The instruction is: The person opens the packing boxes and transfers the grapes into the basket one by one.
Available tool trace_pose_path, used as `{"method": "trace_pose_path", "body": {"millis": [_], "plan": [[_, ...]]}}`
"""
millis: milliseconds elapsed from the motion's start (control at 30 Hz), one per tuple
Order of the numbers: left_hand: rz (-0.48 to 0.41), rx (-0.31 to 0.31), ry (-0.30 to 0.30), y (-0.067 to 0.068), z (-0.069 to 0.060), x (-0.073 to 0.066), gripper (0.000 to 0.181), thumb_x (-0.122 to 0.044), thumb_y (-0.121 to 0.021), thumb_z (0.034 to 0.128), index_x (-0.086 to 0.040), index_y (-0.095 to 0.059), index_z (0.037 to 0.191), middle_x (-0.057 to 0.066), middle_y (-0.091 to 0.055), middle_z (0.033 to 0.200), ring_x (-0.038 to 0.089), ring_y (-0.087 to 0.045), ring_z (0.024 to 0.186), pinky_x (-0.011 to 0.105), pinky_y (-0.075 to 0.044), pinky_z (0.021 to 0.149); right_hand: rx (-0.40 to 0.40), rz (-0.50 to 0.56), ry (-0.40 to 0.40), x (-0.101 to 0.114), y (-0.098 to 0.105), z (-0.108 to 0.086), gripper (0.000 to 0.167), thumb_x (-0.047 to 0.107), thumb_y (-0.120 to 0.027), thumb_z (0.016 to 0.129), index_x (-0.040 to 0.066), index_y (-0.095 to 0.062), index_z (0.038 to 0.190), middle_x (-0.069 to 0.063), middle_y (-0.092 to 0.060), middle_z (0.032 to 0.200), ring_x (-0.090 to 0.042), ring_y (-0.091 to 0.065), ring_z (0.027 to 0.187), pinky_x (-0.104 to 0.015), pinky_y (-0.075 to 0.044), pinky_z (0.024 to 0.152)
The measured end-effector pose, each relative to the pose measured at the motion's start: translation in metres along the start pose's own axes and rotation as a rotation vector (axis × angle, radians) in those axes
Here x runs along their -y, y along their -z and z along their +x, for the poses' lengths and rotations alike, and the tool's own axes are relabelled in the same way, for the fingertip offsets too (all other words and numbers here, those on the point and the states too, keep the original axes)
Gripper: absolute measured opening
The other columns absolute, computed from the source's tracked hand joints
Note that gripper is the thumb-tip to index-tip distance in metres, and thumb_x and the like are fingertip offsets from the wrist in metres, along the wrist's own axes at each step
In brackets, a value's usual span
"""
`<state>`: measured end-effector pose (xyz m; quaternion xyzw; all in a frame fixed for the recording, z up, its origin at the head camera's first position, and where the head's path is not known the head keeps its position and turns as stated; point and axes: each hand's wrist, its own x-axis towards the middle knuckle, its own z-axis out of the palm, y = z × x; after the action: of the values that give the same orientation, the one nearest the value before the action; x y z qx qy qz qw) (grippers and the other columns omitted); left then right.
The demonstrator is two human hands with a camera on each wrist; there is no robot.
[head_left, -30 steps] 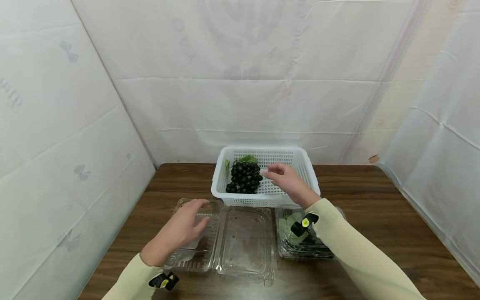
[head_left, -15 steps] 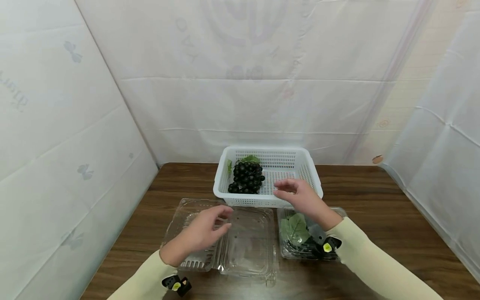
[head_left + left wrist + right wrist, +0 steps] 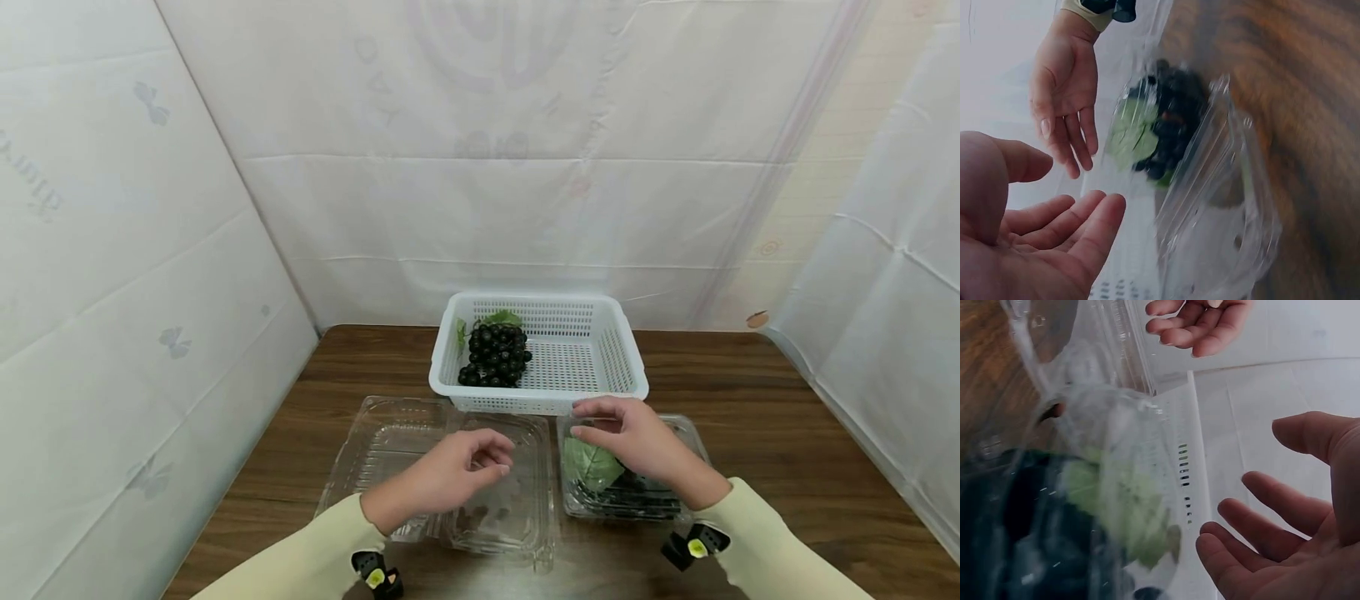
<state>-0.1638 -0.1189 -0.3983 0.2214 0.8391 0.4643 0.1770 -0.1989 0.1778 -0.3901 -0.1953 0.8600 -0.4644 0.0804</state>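
My left hand (image 3: pixel 450 473), fingers loosely bent and holding nothing, is over the middle of an unfolded clear plastic clamshell (image 3: pixel 498 533). My right hand (image 3: pixel 637 437), relaxed and holding nothing, hovers above a closed clear box (image 3: pixel 645 504). That box has a green leaf (image 3: pixel 592 467) and dark grapes inside; the left wrist view shows the grapes (image 3: pixel 1175 119) and leaf (image 3: pixel 1132 134) through its plastic. Behind the clamshell, a bunch of dark grapes (image 3: pixel 497 354) with green leaves lies in the left part of a white basket (image 3: pixel 540 402).
A brown wooden table (image 3: pixel 757 433) carries everything. White patterned sheeting (image 3: pixel 450 208) hangs behind it and along both sides. The basket stands at the back, with the clamshell and closed box side by side in front of it.
My left hand has moved right, from the clamshell's left half to its middle. My right hand has come back from over the basket, toward the right, to above the closed box.
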Motion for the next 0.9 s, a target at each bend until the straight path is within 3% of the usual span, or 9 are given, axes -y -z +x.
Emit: {"method": "trace_pose_path", "body": {"millis": [100, 200, 367, 500, 667, 900], "plan": [[-0.119, 0.039, 0.021, -0.007, 0.004, -0.002, 0.032, -0.019, -0.061, 0.1041, -0.003, -0.062, 0.131, 0.014, -0.07, 0.113, 0.029, -0.07, 0.099, 0.035, -0.061, 0.086, 0.001, -0.07, -0.005, -0.002, 0.001, -0.01, 0.035, 0.035, -0.071, 0.098, 0.009, -0.074, 0.12, -0.014, -0.065, 0.137, -0.035, -0.063, 0.127, -0.048, -0.057, 0.101], [-0.302, 0.081, 0.065, -0.014, 0.009, -0.003, 0.034, -0.014, -0.06, 0.1039, 0.005, -0.06, 0.131, 0.024, -0.069, 0.114, 0.037, -0.072, 0.1, 0.044, -0.063, 0.089, -0.009, -0.171, 0.048, -0.005, -0.002, -0.019, 0.033, 0.039, -0.071, 0.097, 0.012, -0.075, 0.116, -0.011, -0.067, 0.135, -0.034, -0.063, 0.126, -0.052, -0.056, 0.101], [-0.556, 0.098, 0.161, -0.023, 0.019, -0.002, 0.034, -0.009, -0.055, 0.1052, 0.011, -0.057, 0.132, 0.032, -0.067, 0.118, 0.029, -0.074, 0.096, 0.041, -0.063, 0.09, -0.023, -0.362, 0.134, -0.005, -0.008, -0.031, 0.033, 0.041, -0.074, 0.094, 0.014, -0.076, 0.113, -0.008, -0.068, 0.133, -0.031, -0.066, 0.122, -0.051, -0.057, 0.098], [-0.6, 0.1, 0.196, -0.028, 0.026, -0.002, 0.035, -0.008, -0.054, 0.1056, 0.013, -0.055, 0.133, 0.033, -0.066, 0.118, 0.024, -0.073, 0.095, 0.037, -0.064, 0.088, -0.007, -0.488, 0.125, -0.002, -0.013, -0.038, 0.035, 0.041, -0.079, 0.09, 0.014, -0.076, 0.112, -0.007, -0.067, 0.134, -0.03, -0.064, 0.124, -0.05, -0.057, 0.097], [-0.595, 0.094, 0.231, -0.034, 0.033, -0.004, 0.035, -0.009, -0.054, 0.1058, 0.014, -0.056, 0.132, 0.029, -0.067, 0.114, 0.023, -0.073, 0.092, 0.037, -0.064, 0.087, 0.008, -0.637, 0.101, 0.005, -0.019, -0.045, 0.054, 0.047, -0.085, 0.081, 0.013, -0.073, 0.121, -0.009, -0.061, 0.141, -0.032, -0.061, 0.128, -0.049, -0.058, 0.095], [-0.617, 0.113, 0.268, -0.041, 0.042, -0.002, 0.033, -0.011, -0.054, 0.1059, 0.014, -0.059, 0.127, 0.034, -0.065, 0.115, 0.022, -0.072, 0.088, 0.038, -0.064, 0.087, 0.029, -0.744, 0.137, 0.009, -0.024, -0.046, 0.068, 0.046, -0.091, 0.072, 0.012, -0.069, 0.127, -0.012, -0.06, 0.141, -0.032, -0.061, 0.126, -0.049, -0.06, 0.088]]}}
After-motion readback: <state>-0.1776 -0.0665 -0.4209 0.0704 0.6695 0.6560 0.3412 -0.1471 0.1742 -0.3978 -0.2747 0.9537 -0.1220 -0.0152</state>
